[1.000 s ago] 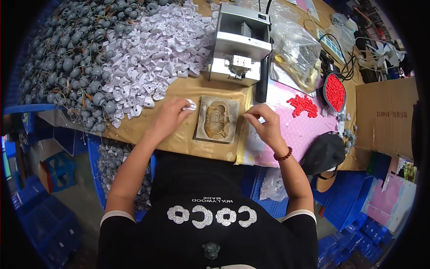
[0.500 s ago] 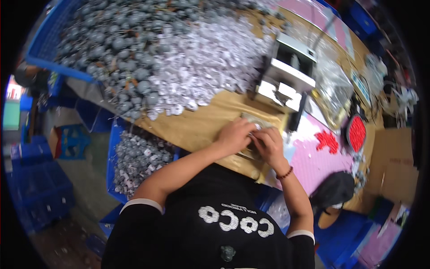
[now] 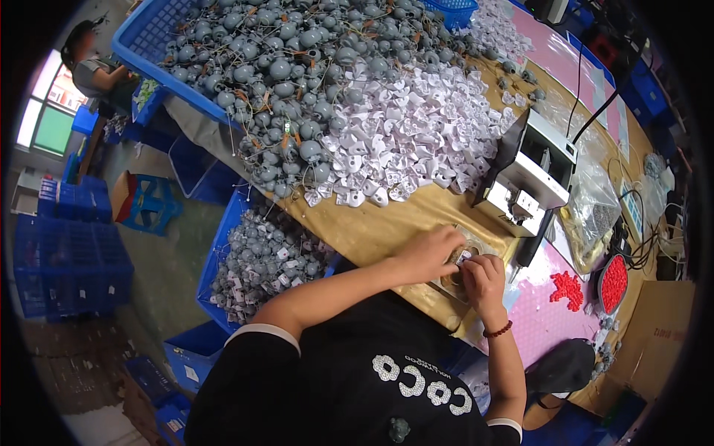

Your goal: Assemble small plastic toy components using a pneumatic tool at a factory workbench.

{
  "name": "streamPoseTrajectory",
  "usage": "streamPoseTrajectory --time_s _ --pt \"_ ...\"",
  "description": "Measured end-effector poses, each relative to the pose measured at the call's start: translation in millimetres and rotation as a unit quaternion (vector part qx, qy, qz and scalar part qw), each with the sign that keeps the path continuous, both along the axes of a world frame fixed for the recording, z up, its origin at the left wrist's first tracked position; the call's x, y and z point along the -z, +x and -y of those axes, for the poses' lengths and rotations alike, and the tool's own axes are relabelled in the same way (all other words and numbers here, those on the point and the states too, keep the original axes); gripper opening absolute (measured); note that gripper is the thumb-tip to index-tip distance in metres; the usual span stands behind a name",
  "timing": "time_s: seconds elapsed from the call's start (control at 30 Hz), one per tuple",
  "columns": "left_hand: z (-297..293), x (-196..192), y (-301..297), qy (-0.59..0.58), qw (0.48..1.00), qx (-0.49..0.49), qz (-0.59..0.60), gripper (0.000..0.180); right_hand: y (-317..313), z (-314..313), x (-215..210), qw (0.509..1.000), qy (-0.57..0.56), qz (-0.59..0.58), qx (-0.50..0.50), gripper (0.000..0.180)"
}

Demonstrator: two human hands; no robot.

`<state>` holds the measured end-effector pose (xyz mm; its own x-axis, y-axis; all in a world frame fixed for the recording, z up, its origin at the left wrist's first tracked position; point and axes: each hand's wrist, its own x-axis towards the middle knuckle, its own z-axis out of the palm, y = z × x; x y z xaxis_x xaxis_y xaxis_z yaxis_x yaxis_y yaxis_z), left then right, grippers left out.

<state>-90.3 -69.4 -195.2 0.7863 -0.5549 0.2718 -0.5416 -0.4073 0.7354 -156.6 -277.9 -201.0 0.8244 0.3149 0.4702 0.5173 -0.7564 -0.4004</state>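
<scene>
Both hands meet over a small flat metal fixture [image 3: 451, 287] near the table's front edge. My left hand [image 3: 430, 255] comes from the left with its fingers curled and their tips pressed together at the fixture. My right hand [image 3: 485, 281], with a beaded bracelet at the wrist, pinches from the other side. Between the fingertips lies a small whitish piece [image 3: 466, 256]; the fingers cover most of it, so its kind cannot be made out. Just behind the hands is a pile of small white plastic parts [image 3: 405, 141].
Grey round parts with wires [image 3: 279, 68] are heaped beside a blue basket [image 3: 175, 78]. A white-and-black machine [image 3: 532, 175] stands right of the hands. Red pieces [image 3: 567, 291] lie on pink sheeting, near a red-filled tray [image 3: 613, 284]. A blue bin [image 3: 210, 279] sits below the table edge.
The view has shifted, so the table and hands appear lower and farther right. Both hands stay together at the fixture, with the fingers slightly rearranged.
</scene>
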Motion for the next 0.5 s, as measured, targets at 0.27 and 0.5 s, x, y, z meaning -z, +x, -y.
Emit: streamPoseTrajectory --time_s 0.27,0.5 --pt "-207 -58 69 0.103 0.848 -0.446 0.267 0.028 -7 -5 -12 0.997 -0.061 -0.025 0.033 0.024" --pt "-263 -50 87 0.128 0.869 -0.454 0.150 0.014 -8 -3 -3 0.997 0.035 -0.052 0.042 0.036"
